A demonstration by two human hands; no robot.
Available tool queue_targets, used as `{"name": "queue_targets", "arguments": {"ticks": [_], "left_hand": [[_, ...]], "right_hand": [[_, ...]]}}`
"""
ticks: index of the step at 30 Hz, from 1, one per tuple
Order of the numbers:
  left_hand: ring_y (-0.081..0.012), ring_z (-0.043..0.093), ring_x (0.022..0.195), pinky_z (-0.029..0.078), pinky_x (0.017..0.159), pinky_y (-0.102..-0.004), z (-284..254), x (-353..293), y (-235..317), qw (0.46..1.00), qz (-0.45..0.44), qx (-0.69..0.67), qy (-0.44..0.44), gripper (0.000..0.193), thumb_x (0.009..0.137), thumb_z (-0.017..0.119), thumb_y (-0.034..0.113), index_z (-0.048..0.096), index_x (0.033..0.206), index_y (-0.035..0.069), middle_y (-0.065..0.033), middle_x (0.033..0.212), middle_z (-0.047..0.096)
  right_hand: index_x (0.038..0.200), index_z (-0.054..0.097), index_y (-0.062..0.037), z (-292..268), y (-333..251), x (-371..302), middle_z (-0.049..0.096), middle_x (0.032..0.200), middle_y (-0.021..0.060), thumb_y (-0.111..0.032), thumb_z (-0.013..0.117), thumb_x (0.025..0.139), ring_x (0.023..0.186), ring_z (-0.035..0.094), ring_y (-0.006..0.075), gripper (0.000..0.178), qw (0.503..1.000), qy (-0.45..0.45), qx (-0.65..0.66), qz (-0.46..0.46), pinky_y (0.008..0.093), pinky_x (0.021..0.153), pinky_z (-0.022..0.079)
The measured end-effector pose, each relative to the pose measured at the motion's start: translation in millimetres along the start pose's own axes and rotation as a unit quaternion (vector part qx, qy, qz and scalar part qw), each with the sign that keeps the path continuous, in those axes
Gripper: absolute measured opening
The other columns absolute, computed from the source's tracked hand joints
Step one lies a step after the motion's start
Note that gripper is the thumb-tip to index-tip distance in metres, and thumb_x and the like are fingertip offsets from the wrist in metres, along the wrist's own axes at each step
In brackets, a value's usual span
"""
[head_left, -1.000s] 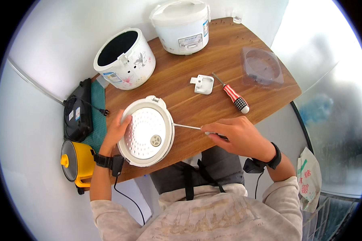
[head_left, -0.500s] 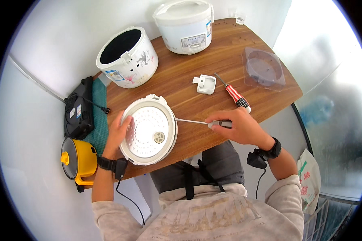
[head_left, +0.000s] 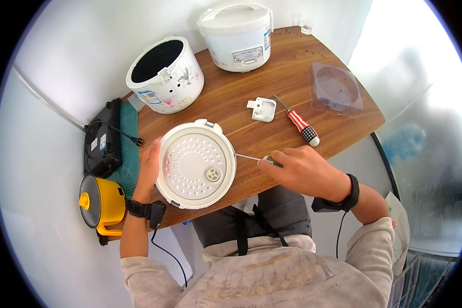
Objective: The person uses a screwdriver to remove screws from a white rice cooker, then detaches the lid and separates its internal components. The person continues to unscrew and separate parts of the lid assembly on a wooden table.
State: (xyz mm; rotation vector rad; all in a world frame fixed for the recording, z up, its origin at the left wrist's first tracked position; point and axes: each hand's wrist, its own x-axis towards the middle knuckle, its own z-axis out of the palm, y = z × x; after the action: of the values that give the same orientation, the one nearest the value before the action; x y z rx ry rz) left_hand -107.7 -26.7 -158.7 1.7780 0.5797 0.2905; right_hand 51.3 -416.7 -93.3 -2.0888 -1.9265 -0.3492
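Note:
A round white rice cooker lid [head_left: 187, 161] is by the table's front edge, its dimpled inner plate facing me and a small round vent [head_left: 213, 175] low on its right. My left hand [head_left: 150, 167] grips the left rim, with some fingertips hidden behind it. In my right hand [head_left: 305, 172] is a screwdriver [head_left: 249, 157]; its thin shaft points left and its tip meets the lid's right rim. Most of the handle is covered by my fingers. Beyond the lid lie a small white plastic part [head_left: 263, 109] and a second screwdriver [head_left: 300, 124] with a red, white and dark patterned handle.
At the back stand a lidless rice cooker body [head_left: 185, 84] and a closed white rice cooker [head_left: 241, 41]. A clear plastic tray [head_left: 339, 92] and a small cup [head_left: 306, 26] are at the right. Along the left are a black appliance [head_left: 102, 143], a green mat [head_left: 129, 123] and a yellow pot [head_left: 110, 200].
The lid has shifted slightly right and turned its inner face more toward me. My right hand has rolled over the screwdriver, covering more of its handle, and the shaft slants more steeply.

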Motion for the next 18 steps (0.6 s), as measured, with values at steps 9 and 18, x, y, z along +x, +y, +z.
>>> {"name": "queue_targets", "arguments": {"ticks": [9, 18], "left_hand": [[-0.0146, 0.066, 0.095, 0.051, 0.087, -0.0286, 1.0, 6.9, 3.4, 1.000, 0.014, 0.025, -0.005, 0.053, 0.111, 0.039, 0.041, 0.066, 0.127, -0.002, -0.0099, 0.109, 0.071], [-0.0125, 0.064, 0.090, 0.052, 0.083, -0.0274, 8.1, 10.1, 8.3, 0.998, -0.032, -0.042, -0.016, 0.048, 0.110, 0.042, 0.038, 0.066, 0.128, 0.001, -0.0059, 0.109, 0.070]], "right_hand": [[0.100, 0.078, -0.0111, 1.3, 34.9, 7.4, 0.074, 0.084, 0.0122, -0.014, 0.071, 0.088, 0.071, 0.068, 0.0292, 0.015, 0.970, -0.013, 0.218, 0.110, 0.0379, 0.063, 0.053], [0.097, 0.071, -0.0082, -10.1, 17.5, 34.9, 0.066, 0.068, 0.0078, -0.011, 0.072, 0.078, 0.069, 0.069, 0.0269, 0.019, 0.997, -0.074, -0.008, -0.032, 0.0364, 0.060, 0.053]]}}
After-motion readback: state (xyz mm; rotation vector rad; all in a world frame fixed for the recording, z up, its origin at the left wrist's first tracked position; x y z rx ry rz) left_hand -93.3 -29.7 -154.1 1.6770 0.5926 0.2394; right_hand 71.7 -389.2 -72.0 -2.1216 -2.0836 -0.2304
